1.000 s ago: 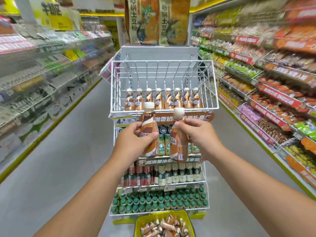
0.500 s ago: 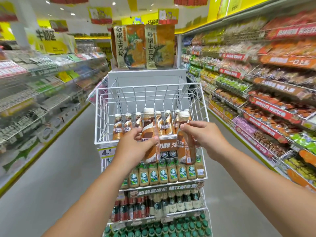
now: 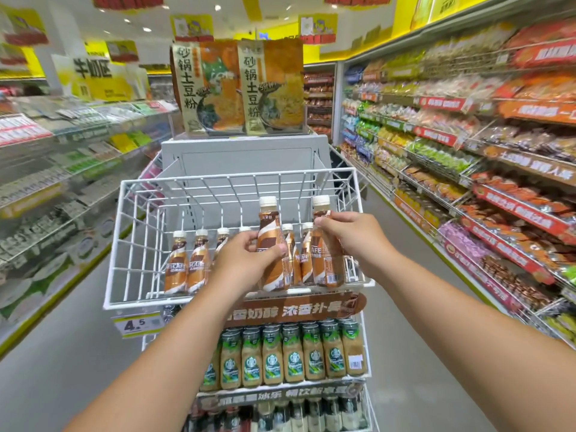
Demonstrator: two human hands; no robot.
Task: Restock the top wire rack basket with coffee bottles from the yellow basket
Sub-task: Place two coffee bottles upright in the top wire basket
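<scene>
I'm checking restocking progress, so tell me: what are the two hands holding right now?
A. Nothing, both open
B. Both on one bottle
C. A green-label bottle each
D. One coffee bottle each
D: the left hand grips one brown coffee bottle and the right hand another, over the top wire basket.

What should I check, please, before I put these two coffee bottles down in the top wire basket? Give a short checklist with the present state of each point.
1. Left hand grips the left bottle firmly: ok.
2. Right hand holds the right bottle near its neck: ok.
3. Both bottles upright: ok, the left one only slightly tilted.
4. Both bottles over the top wire basket, past its front rim: ok.
5. Free floor space in front of the standing row: cannot tell, hands and bottles hide it.
6. Bottles touching the basket floor: cannot tell.
</scene>
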